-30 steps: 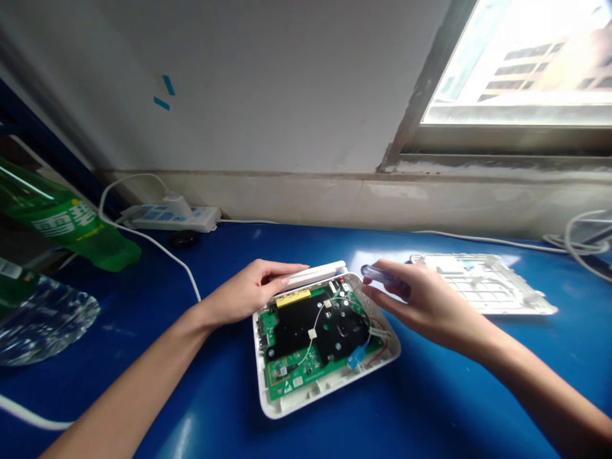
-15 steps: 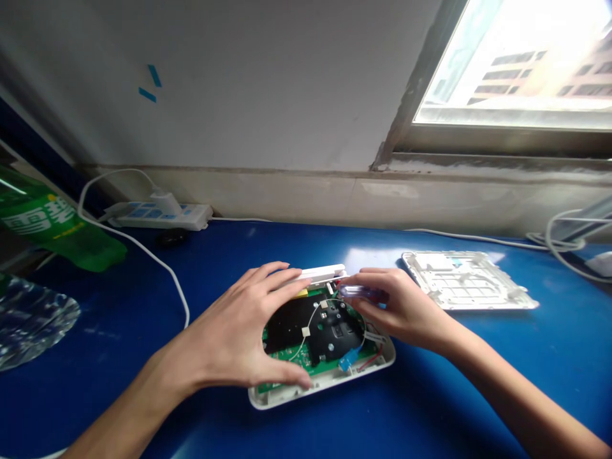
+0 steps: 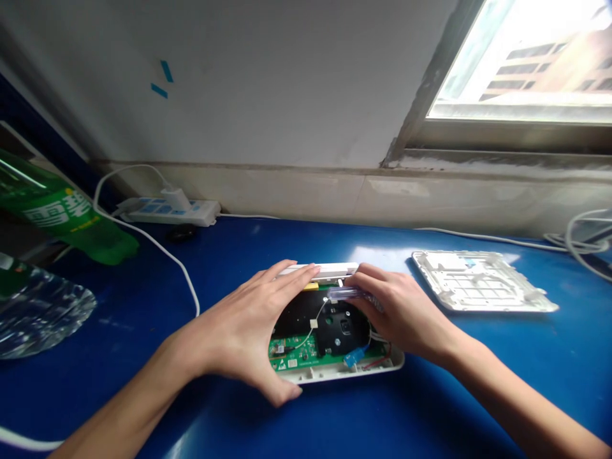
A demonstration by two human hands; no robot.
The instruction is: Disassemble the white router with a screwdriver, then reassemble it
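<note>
Steadying the open white casing (image 3: pixel 337 376) on the blue tabletop (image 3: pixel 478 389) with the left hand (image 3: pixel 234 338), spread wide across it, seemingly against sliding; clear screwdriver (image 3: pixel 349 294) pinched in the curled right hand (image 3: pixel 401 312), just above the circuit board (image 3: pixel 291 350), within reach of the work

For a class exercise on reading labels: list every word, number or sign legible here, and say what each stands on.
"雪碧" on the label of the green plastic bottle.
Printed markings on the green circuit board: too small to read.
</note>
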